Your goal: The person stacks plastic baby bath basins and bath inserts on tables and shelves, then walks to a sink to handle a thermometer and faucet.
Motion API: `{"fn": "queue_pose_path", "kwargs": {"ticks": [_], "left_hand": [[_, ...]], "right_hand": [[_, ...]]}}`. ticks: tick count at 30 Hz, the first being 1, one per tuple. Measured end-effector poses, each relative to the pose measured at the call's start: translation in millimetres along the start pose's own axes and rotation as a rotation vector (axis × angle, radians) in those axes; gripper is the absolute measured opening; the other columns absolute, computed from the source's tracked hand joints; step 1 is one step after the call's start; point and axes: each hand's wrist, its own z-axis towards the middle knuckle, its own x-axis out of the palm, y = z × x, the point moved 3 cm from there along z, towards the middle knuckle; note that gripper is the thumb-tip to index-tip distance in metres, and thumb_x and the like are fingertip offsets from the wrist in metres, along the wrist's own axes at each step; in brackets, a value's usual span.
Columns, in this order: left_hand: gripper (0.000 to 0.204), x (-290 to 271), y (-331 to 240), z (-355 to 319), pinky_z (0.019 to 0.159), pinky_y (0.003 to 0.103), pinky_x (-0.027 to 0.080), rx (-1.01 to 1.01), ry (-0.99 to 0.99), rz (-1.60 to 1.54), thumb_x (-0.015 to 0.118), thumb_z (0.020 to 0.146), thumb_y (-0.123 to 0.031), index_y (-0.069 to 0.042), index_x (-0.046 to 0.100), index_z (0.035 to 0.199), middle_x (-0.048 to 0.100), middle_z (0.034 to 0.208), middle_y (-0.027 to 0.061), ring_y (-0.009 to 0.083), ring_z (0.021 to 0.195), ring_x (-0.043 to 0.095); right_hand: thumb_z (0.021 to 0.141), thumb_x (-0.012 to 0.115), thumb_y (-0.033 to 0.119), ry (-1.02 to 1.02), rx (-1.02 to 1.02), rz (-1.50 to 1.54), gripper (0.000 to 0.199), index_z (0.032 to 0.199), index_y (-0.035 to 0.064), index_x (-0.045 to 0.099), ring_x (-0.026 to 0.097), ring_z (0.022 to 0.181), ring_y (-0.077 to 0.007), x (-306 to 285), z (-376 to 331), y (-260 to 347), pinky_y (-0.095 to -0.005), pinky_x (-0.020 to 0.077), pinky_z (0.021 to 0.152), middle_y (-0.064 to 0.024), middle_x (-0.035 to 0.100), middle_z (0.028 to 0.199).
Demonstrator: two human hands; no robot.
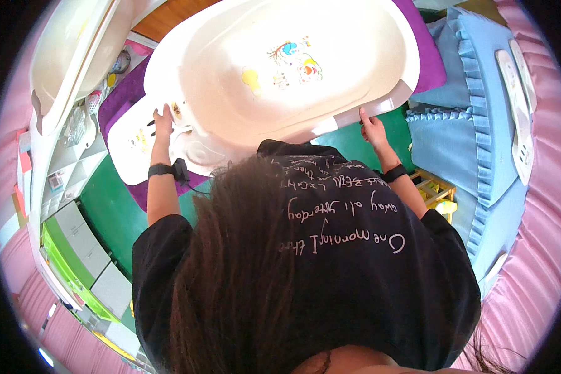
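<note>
A large white baby bathtub (262,115) with coloured cartoon prints inside fills the upper middle. My left hand (163,123) lies on its narrow left end, beside small dark slots, with the fingers I can see spread apart. At the near rim on the right, my right hand (373,129) takes hold of the tub's edge; one digit points up against the rim and the others are partly hidden. Dark bands circle both wrists. My head and the black shirt cover the lower middle.
Purple cloth (429,59) shows from under the tub, above a green floor (109,199). White shelves (75,162) and a green-trimmed cabinet (68,234) line the left. Blue ruffled covers (445,146) stand right, near a yellow wooden rack (431,187). Pink curtains (530,249) hang around.
</note>
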Motion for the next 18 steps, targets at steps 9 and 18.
{"fn": "queue_pose_path", "kwargs": {"ticks": [9, 18], "left_hand": [[0.063, 27, 11, -18, 0.071, 0.035, 0.053, 0.172, 0.001, -0.125, 0.023, 0.095, -0.051, -0.003, 0.027, 0.136, 0.052, 0.114, 0.0232, 0.0304, 0.090, 0.061], [0.072, -24, -26, -14, 0.098, 0.038, 0.033, 0.065, -0.072, -0.047, 0.059, 0.084, -0.033, -0.002, 0.022, 0.138, 0.045, 0.128, 0.0196, 0.0306, 0.118, 0.044]], "right_hand": [[0.078, 0.047, 0.070, 0.350, 0.137, -0.192, 0.071, 0.086, 0.0008, 0.058, 0.052, 0.054, -0.0123, -14, 10, 8, -0.0257, 0.0386, 0.045, -0.0031, 0.055, 0.066], [0.080, 0.051, 0.064, 0.400, 0.051, -0.108, 0.062, 0.075, 0.0024, 0.057, 0.046, 0.046, -0.0126, -13, 19, 7, -0.0250, 0.0326, 0.039, -0.0024, 0.050, 0.057]]}}
